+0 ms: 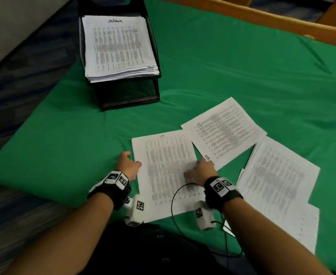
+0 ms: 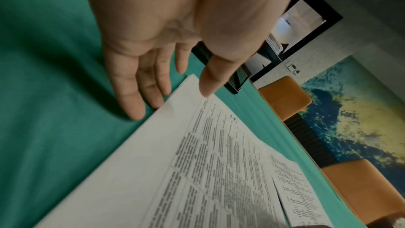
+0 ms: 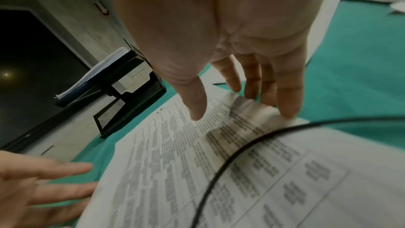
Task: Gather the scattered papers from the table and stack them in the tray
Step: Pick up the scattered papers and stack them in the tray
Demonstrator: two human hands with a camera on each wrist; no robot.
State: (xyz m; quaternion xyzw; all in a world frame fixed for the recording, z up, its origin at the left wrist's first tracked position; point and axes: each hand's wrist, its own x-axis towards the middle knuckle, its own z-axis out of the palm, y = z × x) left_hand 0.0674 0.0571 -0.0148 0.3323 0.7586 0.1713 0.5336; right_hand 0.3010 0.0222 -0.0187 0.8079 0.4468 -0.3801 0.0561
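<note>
A black mesh tray point(image 1: 126, 93) at the far left of the green table holds a thick stack of printed papers point(image 1: 117, 44). A printed sheet point(image 1: 166, 175) lies nearest me. My left hand point(image 1: 128, 163) is open at its left edge, fingertips point(image 2: 133, 113) on the cloth against the paper and thumb above it. My right hand point(image 1: 200, 169) rests with straight fingers point(image 3: 289, 110) on the sheet's right edge, which curls up a little there. A second sheet point(image 1: 225, 133) lies angled behind it. A third pile point(image 1: 278, 181) lies at the right.
A green cloth point(image 1: 232, 62) covers the table, with a wooden border point(image 1: 262, 18) at the far side. A black cable point(image 1: 172, 203) loops over the near sheet by my right wrist. Patterned carpet point(image 1: 20, 80) lies beyond the table's left edge. Orange chairs point(image 2: 285, 96) stand beyond the table.
</note>
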